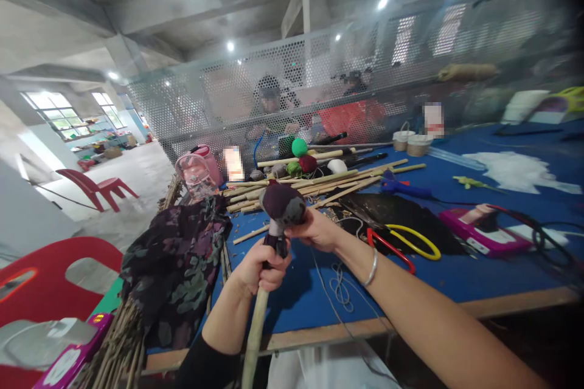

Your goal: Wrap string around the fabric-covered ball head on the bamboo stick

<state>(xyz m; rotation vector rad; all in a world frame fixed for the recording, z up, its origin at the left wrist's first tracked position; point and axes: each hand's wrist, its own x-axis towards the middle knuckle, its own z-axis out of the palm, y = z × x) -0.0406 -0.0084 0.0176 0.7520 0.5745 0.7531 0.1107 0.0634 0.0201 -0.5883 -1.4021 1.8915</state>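
My left hand [262,267] is wrapped round a pale bamboo stick [253,340] that rises from below the table edge. The stick's top carries a dark maroon cloth-wrapped ball [283,203] with a grey patch. My right hand [314,228] is closed on the underside of that ball, a silver bangle [373,267] on its wrist. A thin white string [337,282] lies in loops on the blue table [456,279] just under my right forearm.
Several bamboo sticks [319,182] lie across the table with coloured balls [300,147] behind them. Red-and-yellow scissors [401,243], a pink device [479,234] and cables sit to the right. Dark floral cloth [177,261] drapes the left corner. Red chairs [95,185] stand left. People sit behind a mesh screen [274,91].
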